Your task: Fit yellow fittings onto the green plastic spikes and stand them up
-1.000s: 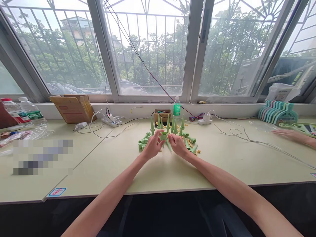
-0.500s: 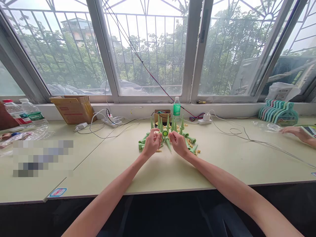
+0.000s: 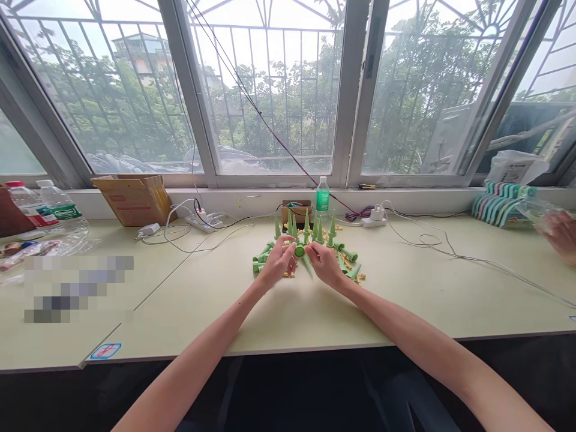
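In the middle of the table, my left hand (image 3: 279, 264) pinches a green plastic plant watering spike (image 3: 299, 252) by its rim, the round open end turned toward me. My right hand (image 3: 326, 264) is just right of that rim, thumb and fingertips pressed together; whatever is between them is too small to make out. Behind both hands several green spikes (image 3: 332, 231) stand upright, points up. Loose green spikes (image 3: 350, 254) lie to either side, with small yellow valve pieces (image 3: 361, 276) scattered among them. Another green spike tip (image 3: 308, 266) shows between my hands.
A small cardboard box (image 3: 297, 211) and a green-labelled bottle (image 3: 323, 197) stand behind the spikes. Power strips (image 3: 204, 222) and cables (image 3: 432, 243) lie along the back. At right, another person's hand (image 3: 562, 237) is at a clear bag near several hangers (image 3: 499, 207). A carton (image 3: 132, 201) stands left.
The held spike's round end has shifted slightly down and left, and its opening is angled differently. My right fingertips have moved a little left. The other person's hand has lifted with a clear bag.
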Motion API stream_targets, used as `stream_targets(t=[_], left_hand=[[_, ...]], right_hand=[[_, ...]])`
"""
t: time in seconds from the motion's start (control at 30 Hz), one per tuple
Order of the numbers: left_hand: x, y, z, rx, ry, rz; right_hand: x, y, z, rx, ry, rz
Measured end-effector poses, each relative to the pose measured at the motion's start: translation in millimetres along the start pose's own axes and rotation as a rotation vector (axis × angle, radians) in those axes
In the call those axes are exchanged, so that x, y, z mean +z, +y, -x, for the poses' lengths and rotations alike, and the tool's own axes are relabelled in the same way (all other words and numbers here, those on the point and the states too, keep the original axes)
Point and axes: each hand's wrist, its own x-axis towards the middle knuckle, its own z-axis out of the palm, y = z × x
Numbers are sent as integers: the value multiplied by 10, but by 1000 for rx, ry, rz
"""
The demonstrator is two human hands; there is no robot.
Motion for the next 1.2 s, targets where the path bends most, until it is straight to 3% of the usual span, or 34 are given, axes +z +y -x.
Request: stream_targets(t=[0.3,0.77,0.97,1.2], left_hand=[[-13,-18,45,131,-50,-247],[-2,-88,39,229,-61,-319],[10,-99,33,245,20,-445],[55,-53,26,248,179,-392]], right_hand=[[-1,47,-1,10,-11,7],[27,62,8,38,1,55],[42,54,6,45,6,37],[26,8,1,35,48,37]])
